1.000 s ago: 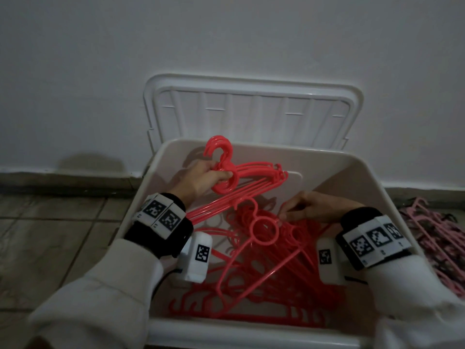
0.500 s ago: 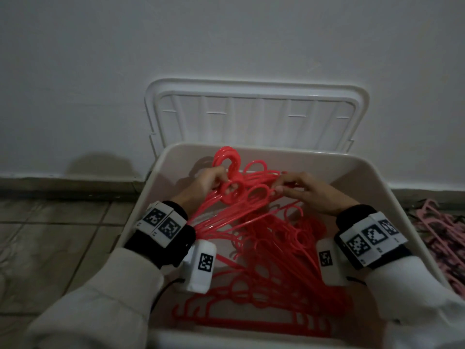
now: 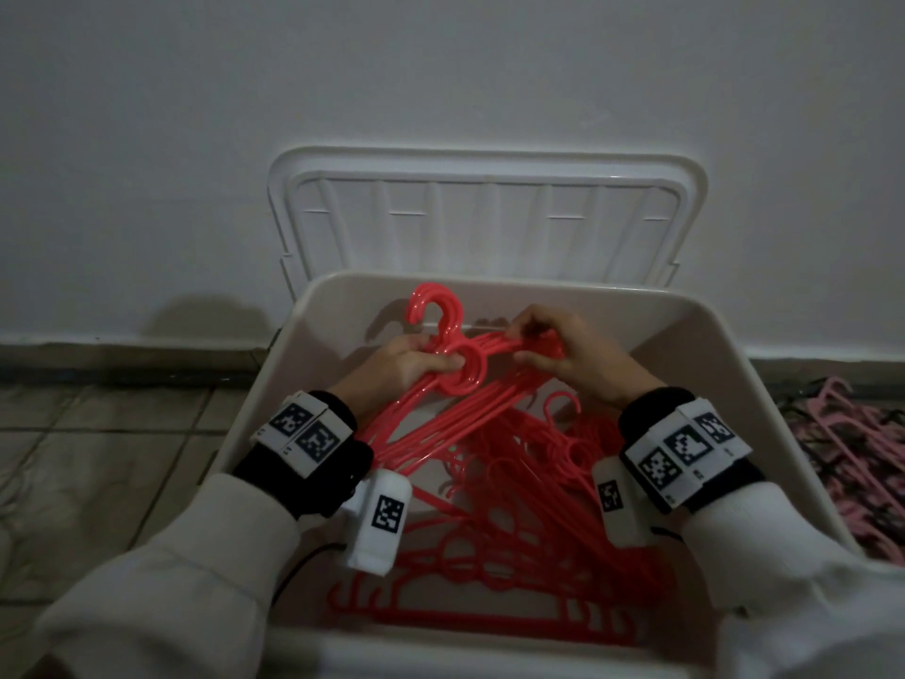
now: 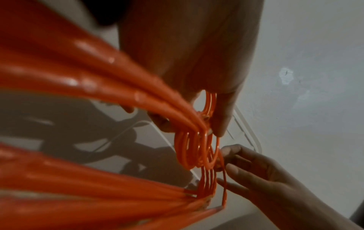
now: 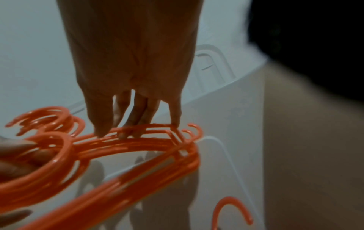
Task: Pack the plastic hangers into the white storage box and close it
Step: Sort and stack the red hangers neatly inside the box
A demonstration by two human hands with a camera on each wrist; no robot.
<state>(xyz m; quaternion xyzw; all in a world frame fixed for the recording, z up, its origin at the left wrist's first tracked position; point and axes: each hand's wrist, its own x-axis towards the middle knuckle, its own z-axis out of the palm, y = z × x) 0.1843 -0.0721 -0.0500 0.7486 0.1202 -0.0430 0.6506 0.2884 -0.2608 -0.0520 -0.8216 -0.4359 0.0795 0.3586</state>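
Gathering the hangers over the box

Holding a red bundle [image 3: 443,379] mid-frame, our left hand [image 3: 401,367] curls round its rings while our right hand [image 3: 578,355], lower among the loose hangers [image 3: 529,507] a second ago, now pinches the arms. All sit inside the box [image 3: 764,433]; its lid [image 3: 485,213] leans on the wall [image 3: 440,71]. Pink hangers [image 3: 852,433] lie on the tiled floor [image 3: 107,448] at right.

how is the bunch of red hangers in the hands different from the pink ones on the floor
The red hangers are a saturated red; the pink hangers are pale pink. The red ones are lifted inside the white storage box, gripped by the left hand and right hand; the pink ones lie untouched on the floor outside it, to its right. The red bunch is stacked in line; the pink pile is jumbled. Both have hooks.
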